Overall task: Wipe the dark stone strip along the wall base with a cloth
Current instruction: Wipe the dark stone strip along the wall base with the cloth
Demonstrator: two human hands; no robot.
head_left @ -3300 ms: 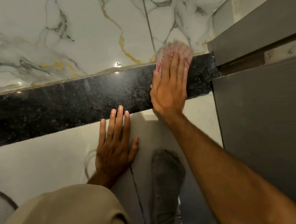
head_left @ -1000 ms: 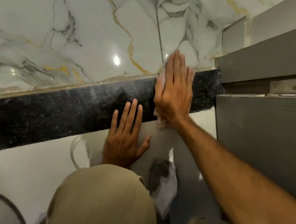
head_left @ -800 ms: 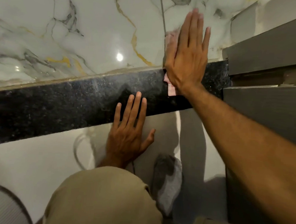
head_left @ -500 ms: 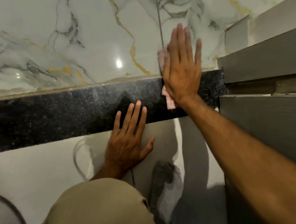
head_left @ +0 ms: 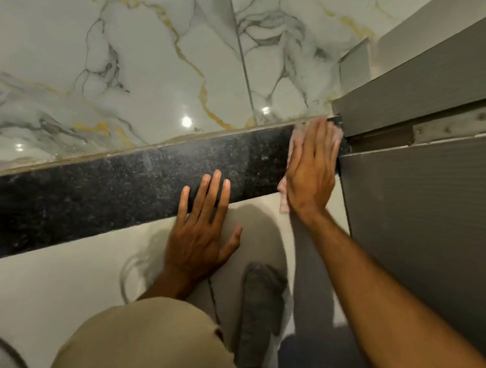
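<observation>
The right hand (head_left: 311,171), fingers flat and spread, presses a pink cloth (head_left: 283,196) onto the dark stone strip (head_left: 122,187) at its three-o'clock end, and the strip's unwiped length runs toward nine o'clock past the empty, flat left hand (head_left: 202,232).

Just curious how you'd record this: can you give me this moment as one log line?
step: wiping | right hand flat on pink cloth at dark stone strip end by grey cabinet | left hand braced, open
</observation>
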